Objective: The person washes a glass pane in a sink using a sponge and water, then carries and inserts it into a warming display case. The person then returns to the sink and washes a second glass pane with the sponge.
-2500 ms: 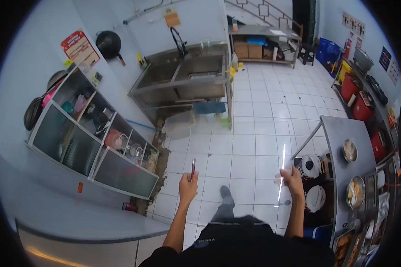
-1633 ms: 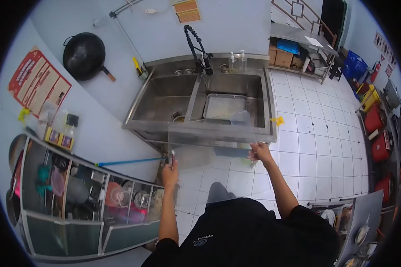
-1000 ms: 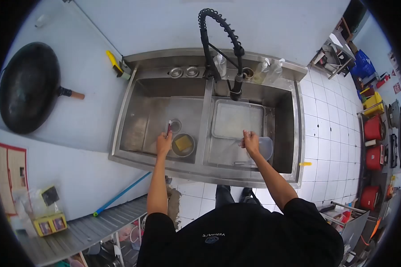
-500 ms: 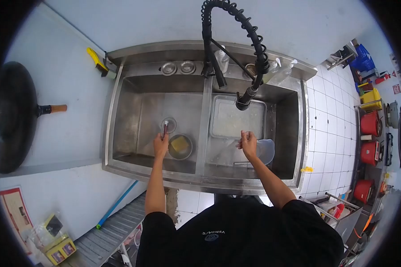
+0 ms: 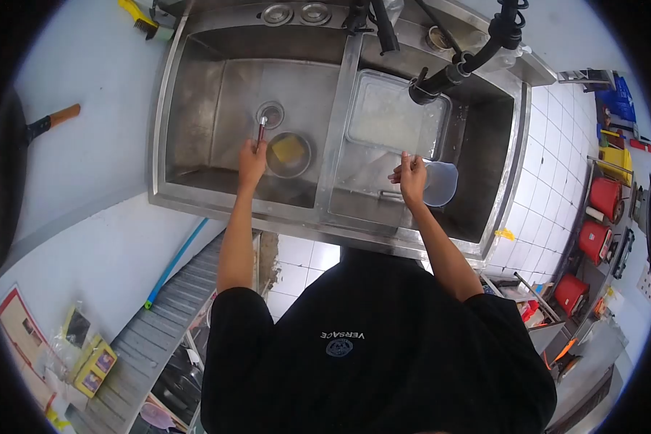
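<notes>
Over the left basin (image 5: 195, 137), my left hand (image 5: 252, 165) is closed round a slim tool (image 5: 261, 132) with a dark red handle and a metal end. Its exact kind is too small to make out. Just right of that hand, a round metal bowl (image 5: 302, 165) holds a yellow sponge (image 5: 288, 150). My right hand (image 5: 411, 179) hovers over the right basin with its fingers apart, and I see nothing in it. Partly behind it is a translucent plastic scoop (image 5: 442, 182), whose handle (image 5: 391, 195) points left. Beyond lies a shallow rectangular tray (image 5: 398, 108) with cloudy water.
A black spring-hose faucet (image 5: 441, 81) hangs over the right basin. Two drain strainers (image 5: 277, 14) sit on the back ledge. Steel dividers and rims (image 5: 331, 137) edge both basins. At left, a wok handle (image 5: 56, 121) juts from the wall.
The view has tipped down, so the sink appears higher in the frame. My left hand keeps the red-handled tool. My right hand stays beside the scoop, its fingers slightly more spread.
</notes>
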The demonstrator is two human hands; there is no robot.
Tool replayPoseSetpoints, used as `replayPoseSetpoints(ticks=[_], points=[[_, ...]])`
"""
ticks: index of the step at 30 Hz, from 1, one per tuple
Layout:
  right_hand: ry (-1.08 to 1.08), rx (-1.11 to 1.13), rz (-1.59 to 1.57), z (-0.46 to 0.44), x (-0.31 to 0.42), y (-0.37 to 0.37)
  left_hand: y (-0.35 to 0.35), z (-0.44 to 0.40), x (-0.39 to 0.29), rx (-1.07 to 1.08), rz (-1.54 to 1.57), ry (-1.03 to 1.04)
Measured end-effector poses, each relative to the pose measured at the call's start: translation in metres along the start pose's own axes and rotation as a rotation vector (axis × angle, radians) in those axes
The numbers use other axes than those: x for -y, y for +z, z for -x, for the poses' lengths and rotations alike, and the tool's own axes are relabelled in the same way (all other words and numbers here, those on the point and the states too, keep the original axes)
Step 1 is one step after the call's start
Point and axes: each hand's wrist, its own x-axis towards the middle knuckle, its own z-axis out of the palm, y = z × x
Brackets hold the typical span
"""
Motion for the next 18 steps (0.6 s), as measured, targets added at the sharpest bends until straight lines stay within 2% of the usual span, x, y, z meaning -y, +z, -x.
replayPoseSetpoints(ticks=[2, 5, 8, 14, 18], points=[[-0.007, -0.013, 0.013, 0.005, -0.007, -0.002, -0.006, 0.012, -0.022, 0.017, 0.000, -0.035], [0.006, -0.020, 0.021, 0.011, -0.014, -0.005, -0.002, 0.006, -0.006, -0.036, -0.169, 0.149], [0.045, -0.010, -0.002, 0.012, -0.014, -0.007, 0.001, 0.003, -0.003, 0.027, -0.084, -0.005], [0.092, 0.018, 0.010, 0.007, -0.014, -0.021, -0.008, 0.013, -0.020, 0.080, -0.144, -0.049], [0.157, -0.018, -0.013, 0.007, -0.020, -0.050, -0.003, 0.029, -0.035, -0.113, -0.218, 0.199]])
